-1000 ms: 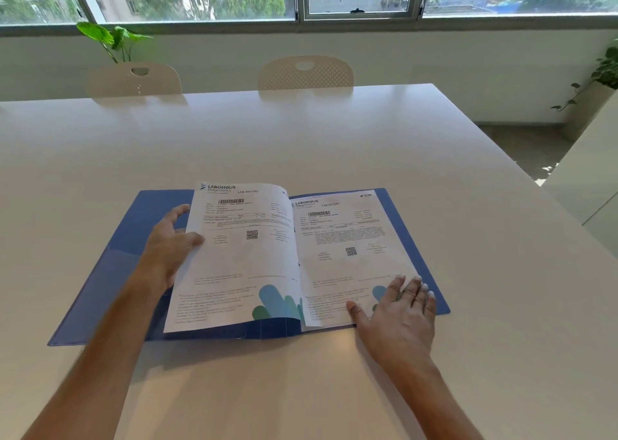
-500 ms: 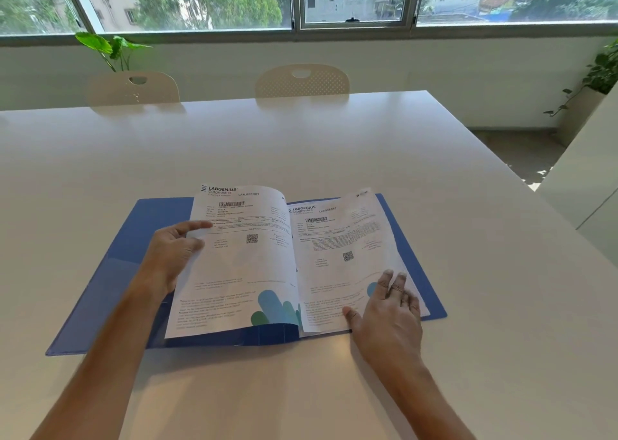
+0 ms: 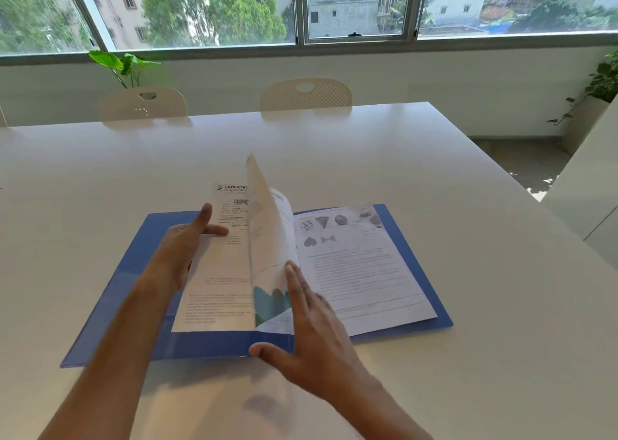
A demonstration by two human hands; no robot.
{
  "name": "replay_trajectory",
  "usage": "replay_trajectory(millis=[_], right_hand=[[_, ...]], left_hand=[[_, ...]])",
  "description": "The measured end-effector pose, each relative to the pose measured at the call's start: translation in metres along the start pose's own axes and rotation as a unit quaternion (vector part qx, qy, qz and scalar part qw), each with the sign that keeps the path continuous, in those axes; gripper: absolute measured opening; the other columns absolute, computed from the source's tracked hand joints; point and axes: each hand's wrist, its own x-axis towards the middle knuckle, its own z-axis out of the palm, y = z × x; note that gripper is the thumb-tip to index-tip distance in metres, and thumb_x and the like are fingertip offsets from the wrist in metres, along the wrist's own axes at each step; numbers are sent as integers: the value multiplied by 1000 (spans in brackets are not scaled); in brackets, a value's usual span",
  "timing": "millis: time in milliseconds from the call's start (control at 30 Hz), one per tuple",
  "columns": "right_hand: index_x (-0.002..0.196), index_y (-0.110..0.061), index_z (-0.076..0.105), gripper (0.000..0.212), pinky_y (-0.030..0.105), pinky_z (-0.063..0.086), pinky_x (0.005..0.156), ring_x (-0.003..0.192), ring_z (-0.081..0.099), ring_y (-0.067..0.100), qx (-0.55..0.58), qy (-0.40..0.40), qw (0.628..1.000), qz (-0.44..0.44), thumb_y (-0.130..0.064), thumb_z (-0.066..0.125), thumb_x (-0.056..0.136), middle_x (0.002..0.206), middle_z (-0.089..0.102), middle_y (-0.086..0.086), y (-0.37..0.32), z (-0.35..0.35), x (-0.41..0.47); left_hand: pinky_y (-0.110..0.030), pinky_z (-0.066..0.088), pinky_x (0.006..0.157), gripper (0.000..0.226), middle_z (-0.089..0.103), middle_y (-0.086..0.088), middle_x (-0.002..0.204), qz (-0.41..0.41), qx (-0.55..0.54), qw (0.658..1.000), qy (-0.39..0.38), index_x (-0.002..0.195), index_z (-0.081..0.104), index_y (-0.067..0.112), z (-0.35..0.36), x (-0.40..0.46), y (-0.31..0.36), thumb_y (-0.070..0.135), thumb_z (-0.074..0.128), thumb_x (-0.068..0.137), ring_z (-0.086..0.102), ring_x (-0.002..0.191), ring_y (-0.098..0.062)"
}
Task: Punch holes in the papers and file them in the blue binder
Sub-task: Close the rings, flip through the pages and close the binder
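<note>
The blue binder (image 3: 117,305) lies open on the white table (image 3: 334,151). My left hand (image 3: 180,255) pinches the left edge of a lab report sheet (image 3: 217,289) lying on the binder's left side. A second sheet (image 3: 267,238) stands nearly upright at the spine, mid-turn. My right hand (image 3: 317,339) has its fingers spread, fingertips pressing that sheet's lower part. On the right side a worksheet (image 3: 361,272) with drawn shapes and text lines lies flat. The binder's fastener is hidden under the sheets, and no hole punch is in view.
Two cream chairs (image 3: 143,103) (image 3: 306,95) stand at the table's far edge below the windows. Potted plants stand at the back left (image 3: 123,64) and right (image 3: 602,81). A white cabinet (image 3: 588,188) is close to the table's right edge.
My right hand lifted the right-hand lab sheet off the stack and swung it up toward the left, uncovering the shapes worksheet. My left hand stayed on the left sheet.
</note>
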Motion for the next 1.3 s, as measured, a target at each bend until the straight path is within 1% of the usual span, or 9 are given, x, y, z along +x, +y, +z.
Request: replay_trajectory(millis=[200,367,467,600,767,933,1067,1167,1300], right_hand=[[148,-34,-28,112,32,33,111,144,28,15,17,13,996,-84,-52,63,86,152,-37,-22,0,7,-1],[145,-38,-32,112,32,24,112,140,34,28,-26,-11,985,-169,-49,64,86,155,-36,-10,0,8,-2],[149,-39,-17,103,35,13,116,140,34,31,-82,-25,975,-205,-50,64,86,157,-33,-5,-4,7,-3],[150,-39,-19,101,44,13,121,147,22,26,-109,-60,969,-215,-53,60,88,158,-32,-10,-4,10,0],[150,-27,-23,93,33,-8,121,145,-18,-3,-36,1,997,-68,-70,34,91,157,-31,-14,6,7,-2],[145,-13,-27,104,40,-11,116,149,-15,27,-119,26,969,213,-82,-1,72,156,-31,11,42,-7,-1],[150,-4,-18,107,50,-7,117,148,-11,40,-184,19,921,343,-81,8,80,156,-25,24,77,-16,-9],[151,0,-12,108,51,-9,117,148,-12,41,-213,27,901,377,-80,15,84,157,-21,27,90,-15,-14],[151,1,-10,110,49,-9,118,148,-10,40,-218,35,898,380,-81,16,83,157,-15,30,94,-11,-15]], left_hand=[[-44,55,68,81,76,-11,89,-1,5,1000,-9,69,75,11,-6,-1,7,88,61,48,69,79,-40],[-37,53,60,88,75,-11,80,7,11,1000,-27,67,75,13,-11,1,8,90,66,27,69,67,-33],[-26,50,47,71,73,-8,69,44,2,997,-56,82,70,10,-9,-4,10,77,61,59,68,54,-21],[-35,58,58,45,73,-19,100,2,-32,997,-63,103,69,1,-10,0,8,38,70,78,73,81,-32],[-34,58,54,23,70,-24,100,-23,-15,1000,-13,102,67,-7,-15,4,3,8,66,86,73,70,-30],[-31,57,51,26,70,-24,96,-28,-17,999,-9,103,65,-10,-14,2,0,9,67,85,72,64,-29],[-32,58,51,37,70,-25,99,-29,-25,999,-5,106,61,-15,-14,2,-3,11,70,82,72,65,-29],[-38,61,57,43,68,-28,103,-27,-19,999,8,108,58,-14,-13,2,-6,14,74,80,69,72,-34],[-41,61,64,28,69,-26,100,-19,-11,999,24,95,61,0,-13,1,-9,17,75,78,69,68,-31]])
